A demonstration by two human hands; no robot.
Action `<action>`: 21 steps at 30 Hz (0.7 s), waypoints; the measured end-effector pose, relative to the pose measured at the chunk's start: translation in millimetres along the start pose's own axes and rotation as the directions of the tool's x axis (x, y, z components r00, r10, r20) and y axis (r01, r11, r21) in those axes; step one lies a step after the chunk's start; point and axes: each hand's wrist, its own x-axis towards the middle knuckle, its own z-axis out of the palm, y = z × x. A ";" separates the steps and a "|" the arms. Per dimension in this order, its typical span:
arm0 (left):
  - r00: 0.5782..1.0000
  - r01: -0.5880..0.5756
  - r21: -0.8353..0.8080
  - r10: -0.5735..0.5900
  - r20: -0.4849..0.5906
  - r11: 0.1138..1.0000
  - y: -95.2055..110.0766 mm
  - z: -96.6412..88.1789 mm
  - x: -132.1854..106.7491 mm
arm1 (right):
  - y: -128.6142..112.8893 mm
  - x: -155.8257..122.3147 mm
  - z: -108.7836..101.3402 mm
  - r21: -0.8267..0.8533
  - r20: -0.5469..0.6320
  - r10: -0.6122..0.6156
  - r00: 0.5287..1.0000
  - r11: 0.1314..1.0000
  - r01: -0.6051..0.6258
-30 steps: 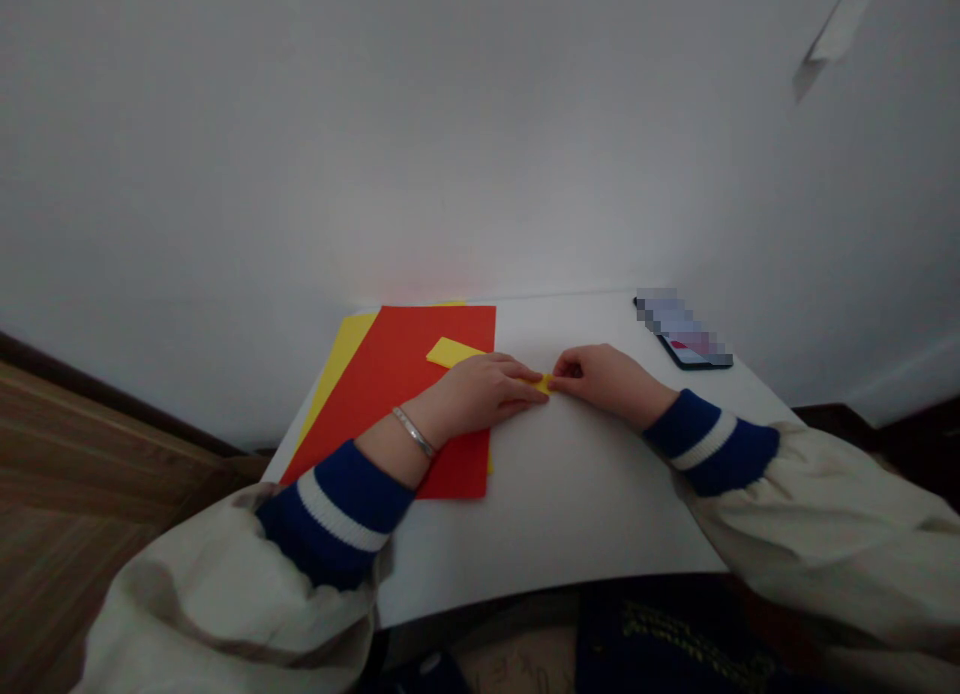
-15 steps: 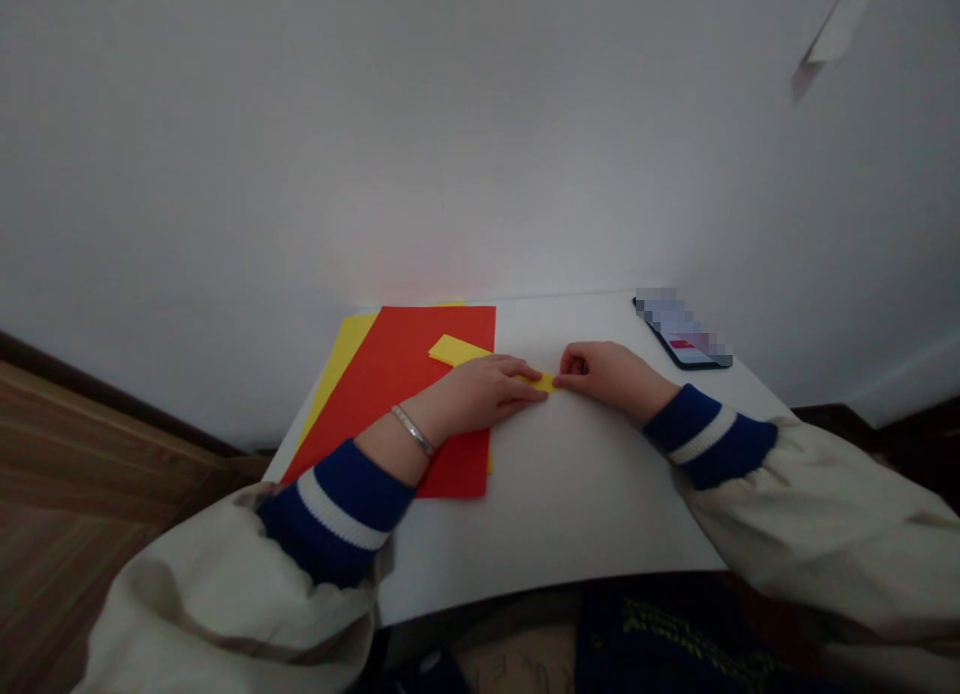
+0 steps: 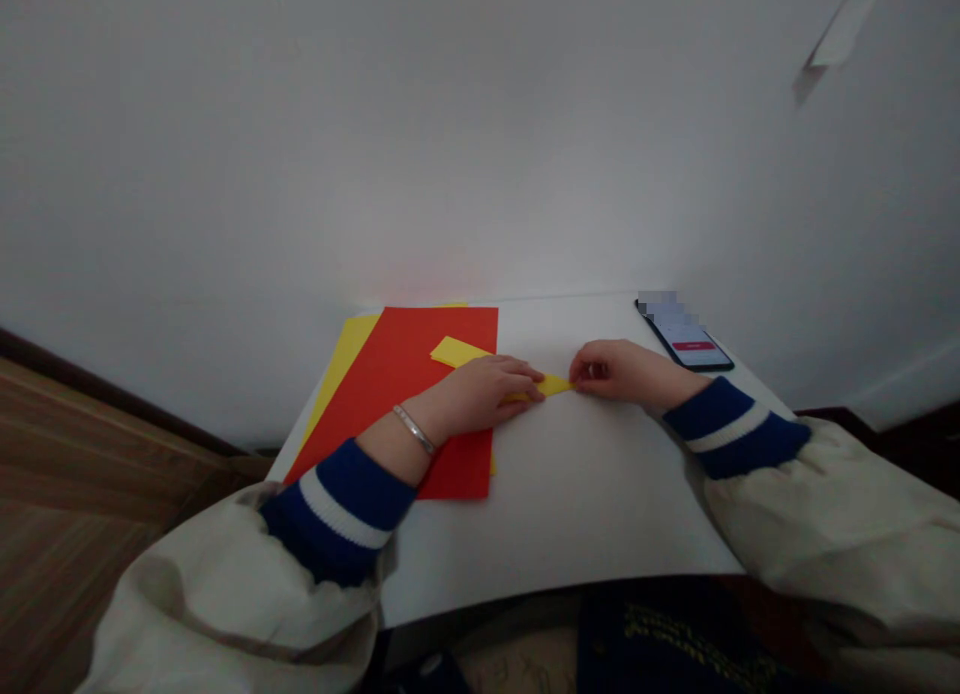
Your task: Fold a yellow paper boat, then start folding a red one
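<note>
A small piece of folded yellow paper lies on the white tabletop, tapering to a point on its right. My left hand, a silver bangle at its wrist, rests over the paper with fingers stretched out flat, hiding part of it. At the pointed end, my right hand is closed in a pinch on the tip. Under my left hand and forearm is a red paper sheet. A folded yellow strip sits on that sheet, its right end covered by my left hand.
Beneath the red sheet, a yellow sheet sticks out on the left. A phone with a lit screen lies at the table's back right. The white table stands against a pale wall. Wooden panelling is at the left.
My right hand has slid to the right, and more of the yellow paper's pointed end shows between the hands. My left hand has stayed nearly still.
</note>
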 end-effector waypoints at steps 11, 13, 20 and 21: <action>0.998 -0.056 0.054 0.057 -0.019 0.997 -0.9 0.8 14.9 | -14.9 0.3 -0.8 -0.329 -0.023 -0.402 0.915 0.868 0.372; 0.998 -0.059 0.077 0.060 -0.021 0.995 0.0 2.4 15.5 | -14.7 -0.1 -0.7 -0.351 -0.026 -0.405 0.914 0.860 0.371; 0.998 -0.041 0.157 0.047 -0.036 0.987 2.3 4.0 18.1 | -23.5 1.4 -7.7 -0.498 0.040 -0.334 0.942 0.810 0.309; 0.998 -0.041 0.159 0.048 -0.036 0.986 2.3 3.6 18.3 | -24.5 1.6 -8.9 -0.512 0.048 -0.323 0.945 0.804 0.302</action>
